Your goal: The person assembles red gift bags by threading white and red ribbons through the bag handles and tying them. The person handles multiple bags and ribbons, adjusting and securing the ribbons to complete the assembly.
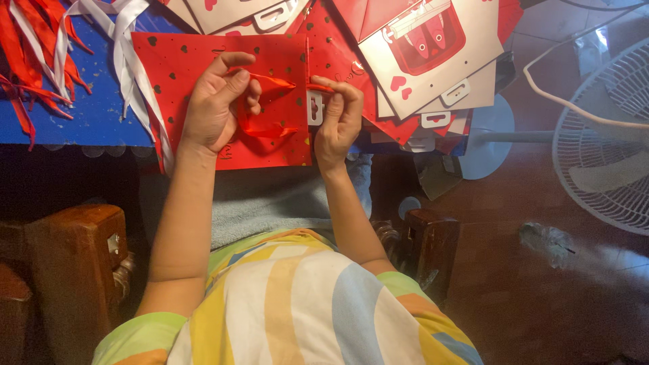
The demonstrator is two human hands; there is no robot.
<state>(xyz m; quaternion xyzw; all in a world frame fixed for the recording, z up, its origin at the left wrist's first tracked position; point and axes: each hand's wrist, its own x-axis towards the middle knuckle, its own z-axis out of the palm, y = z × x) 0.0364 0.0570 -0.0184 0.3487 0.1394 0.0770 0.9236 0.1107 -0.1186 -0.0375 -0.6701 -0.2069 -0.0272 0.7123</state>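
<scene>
My left hand point(218, 101) and my right hand point(338, 118) hold a red ribbon point(274, 101) stretched between them, pinched at each end. A loop of the ribbon hangs below my left fingers. Both hands hover over a flat red paper bag point(176, 61) dotted with small dark hearts, which lies on the blue table point(88, 115). My right hand is beside a white plastic hang tab point(315, 108) at the bag's edge.
A stack of more flat red and white bags point(426, 40) lies to the right. Loose red and white ribbons point(40, 47) lie at the left on the table. A white standing fan point(608, 135) stands at the right on the floor. Wooden chair arms point(74, 263) flank my lap.
</scene>
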